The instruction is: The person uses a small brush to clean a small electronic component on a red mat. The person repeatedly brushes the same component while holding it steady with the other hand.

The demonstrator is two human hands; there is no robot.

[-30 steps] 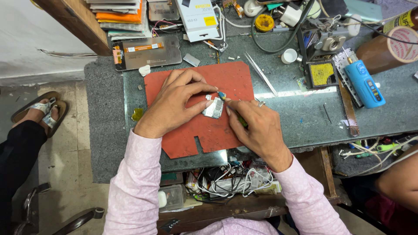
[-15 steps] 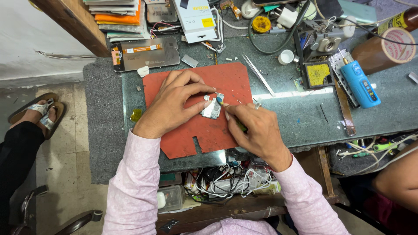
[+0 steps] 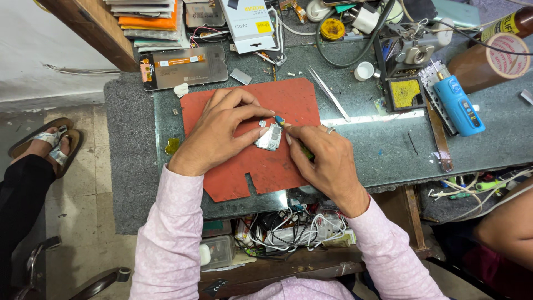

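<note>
My left hand [image 3: 219, 130] pinches a small silver circuit board [image 3: 270, 136] between thumb and fingers, holding it down on a red work mat [image 3: 288, 97]. My right hand [image 3: 322, 158] grips a small screwdriver with a green handle and a blue tip [image 3: 279, 119], its tip at the board's top right corner. Both hands meet over the middle of the mat, and pink sleeves cover both forearms.
A phone back panel [image 3: 186, 66], metal tweezers [image 3: 328, 93], a blue tool [image 3: 459, 104], a yellow sponge holder [image 3: 406, 93] and a tape roll [image 3: 509, 54] lie on the grey bench. Tangled wires [image 3: 288, 230] fill the shelf below. Another person's arm [image 3: 508, 228] is at right, a sandalled foot [image 3: 47, 144] at left.
The hands and board have barely moved. The screwdriver tip has stayed at the board's upper right corner, with only slight finger shifts.
</note>
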